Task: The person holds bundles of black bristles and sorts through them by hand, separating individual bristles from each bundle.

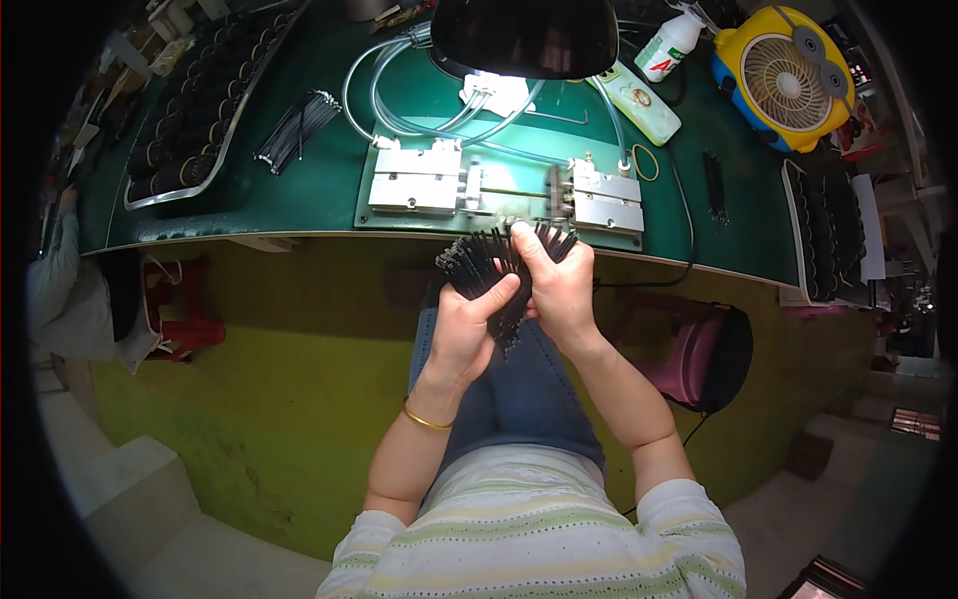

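Observation:
A thick bundle of thin black cables with small pale tips fans out just in front of the table's near edge. My left hand is closed around it, thumb across the front. My right hand is closed on the right part of the same bundle, thumb pointing up toward the fixture; what its fingertips pinch is partly hidden. Just beyond both hands stand two silver metal blocks, the left block and the right block, with blurred parts between them.
Clear air tubes loop behind the blocks under a dark lamp. Loose black cables lie left, near a tray of black coils. A phone, white bottle and yellow fan stand right. A pink stool is below.

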The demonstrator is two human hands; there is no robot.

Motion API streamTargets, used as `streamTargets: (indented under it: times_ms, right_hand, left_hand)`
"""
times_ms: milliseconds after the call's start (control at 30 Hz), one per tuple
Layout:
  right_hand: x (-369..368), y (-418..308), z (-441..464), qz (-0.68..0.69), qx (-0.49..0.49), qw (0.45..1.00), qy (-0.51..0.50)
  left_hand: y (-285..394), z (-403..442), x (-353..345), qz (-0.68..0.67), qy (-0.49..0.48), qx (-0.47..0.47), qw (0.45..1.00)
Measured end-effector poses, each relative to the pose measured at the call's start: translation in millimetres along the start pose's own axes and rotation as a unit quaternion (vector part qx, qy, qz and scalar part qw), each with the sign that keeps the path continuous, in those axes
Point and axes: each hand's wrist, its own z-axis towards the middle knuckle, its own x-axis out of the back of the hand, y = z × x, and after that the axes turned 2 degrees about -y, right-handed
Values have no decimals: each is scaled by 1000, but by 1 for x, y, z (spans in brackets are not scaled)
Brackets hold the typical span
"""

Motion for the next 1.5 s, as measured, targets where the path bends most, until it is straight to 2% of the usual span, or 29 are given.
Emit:
streamTargets:
  times_ms: [133, 267, 533, 767, 933, 1067, 1167, 1500]
  right_hand:
    - [-1, -4, -4, -27, 18, 999, -37]
    - [-3, -3, -5, -19, 36, 999, -13]
    - [-2, -3, 0, -22, 6, 1000, 9]
    - [2, 6, 4, 39, -10, 999, -1]
    - [1, 2, 0, 35, 0, 999, -9]
    - [-1, -3, -4, -26, 31, 999, -31]
    - [-3, -1, -4, -12, 36, 999, 1]
    - [2, 0, 2, -16, 12, 1000, -3]
  left_hand:
    - [0, -1, 3, -8, -10, -3, 1000]
    - [1, -1, 2, 4, -4, -3, 1000]
    - [-2, 3, 3, 18, 10, -6, 1000]
    - [-2, 4, 2, 8, 1, -7, 1000]
    - [2, 1, 0, -6, 6, 13, 1000]
    - [1, 1, 4, -8, -1, 11, 1000]
    - [0, 0, 5, -3, 1, 12, 1000]
    - [-2, 3, 5, 14, -6, 6, 1000]
